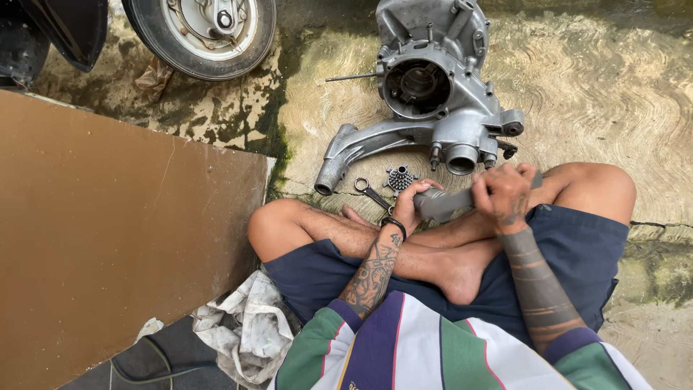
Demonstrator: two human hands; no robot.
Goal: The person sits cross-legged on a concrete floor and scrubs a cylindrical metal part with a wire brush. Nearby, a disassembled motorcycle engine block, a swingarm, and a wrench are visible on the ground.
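Note:
I sit cross-legged on a concrete floor. Both hands grip a grey metal shaft-like part (449,203) held over my legs. My left hand (408,203) wraps its left end, and my right hand (503,195) closes around its right end. Just beyond the hands lies a large grey engine casing (433,108) with a round opening and a long arm. A small toothed gear (401,178) and a pair of pliers (372,193) lie on the floor between the casing and my left hand.
A brown board (108,238) covers the left side. A scooter wheel (202,32) stands at the top left. A dirty white rag (245,328) lies by my left thigh. A thin rod (350,76) sticks out left of the casing.

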